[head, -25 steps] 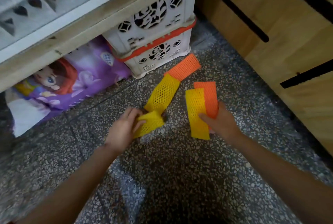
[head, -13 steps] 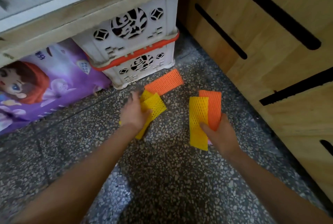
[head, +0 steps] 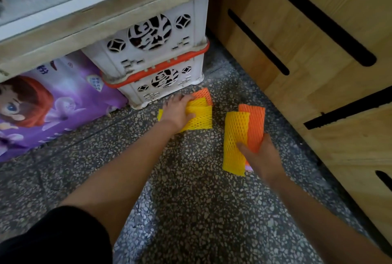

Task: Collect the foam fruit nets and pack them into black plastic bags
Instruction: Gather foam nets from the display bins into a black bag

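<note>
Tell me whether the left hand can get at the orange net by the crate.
Probably yes. The left hand, though holding yellow nets, has its fingers right beside the orange net, lying on the floor before the crate with nothing else over it.

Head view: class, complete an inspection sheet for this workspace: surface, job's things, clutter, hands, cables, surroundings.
Surface: speckled stone floor.
Job's things: yellow nets under the left hand; far orange net on the floor by the stacked white crates; long yellow net and near orange net in the right hand; black bags, nothing seen.
Clutter: purple printed package under the shelf.
Grippers: left hand holds the yellow nets, fingertips at the far orange net; right hand grips its two nets.
Cables: nothing seen.
Surroundings: stacked white crates; wooden cabinet on the right.
</note>
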A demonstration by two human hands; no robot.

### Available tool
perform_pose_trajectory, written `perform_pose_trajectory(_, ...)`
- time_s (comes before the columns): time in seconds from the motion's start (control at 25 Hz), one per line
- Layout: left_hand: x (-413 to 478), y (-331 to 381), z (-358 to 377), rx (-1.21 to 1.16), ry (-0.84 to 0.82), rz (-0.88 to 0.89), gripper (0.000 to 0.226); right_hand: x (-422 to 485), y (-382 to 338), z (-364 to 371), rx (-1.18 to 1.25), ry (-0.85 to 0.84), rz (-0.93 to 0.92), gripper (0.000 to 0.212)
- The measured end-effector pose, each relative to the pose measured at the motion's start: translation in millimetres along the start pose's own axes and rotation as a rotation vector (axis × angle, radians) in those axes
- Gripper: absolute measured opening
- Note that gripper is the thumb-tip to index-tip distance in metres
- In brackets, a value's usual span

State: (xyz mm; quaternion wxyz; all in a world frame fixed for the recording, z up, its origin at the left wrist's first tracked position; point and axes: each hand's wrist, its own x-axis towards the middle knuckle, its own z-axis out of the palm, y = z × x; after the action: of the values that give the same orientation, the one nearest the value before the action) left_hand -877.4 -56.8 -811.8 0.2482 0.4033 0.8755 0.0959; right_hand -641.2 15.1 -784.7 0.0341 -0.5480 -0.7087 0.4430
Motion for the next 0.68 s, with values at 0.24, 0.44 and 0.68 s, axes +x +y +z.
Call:
perform_pose_trajectory(0.24,-39,5,-14,-0.055,-0.044,-0.168,0.058,-22,-25,-27,-0.001,-0.064,0.022,0.057)
perform_pose_trajectory(0.44,-113,54,-68,-0.381,0.009,-0.188,0.05,-63,-76,-63,-0.016,-0.143,0.024,0.056)
perform_pose_trajectory(0.68,-208,122,-174,-0.676,0.032,-0.284,0.043,-134,-169,-127,0.031,-0.167,-0.015,0.061)
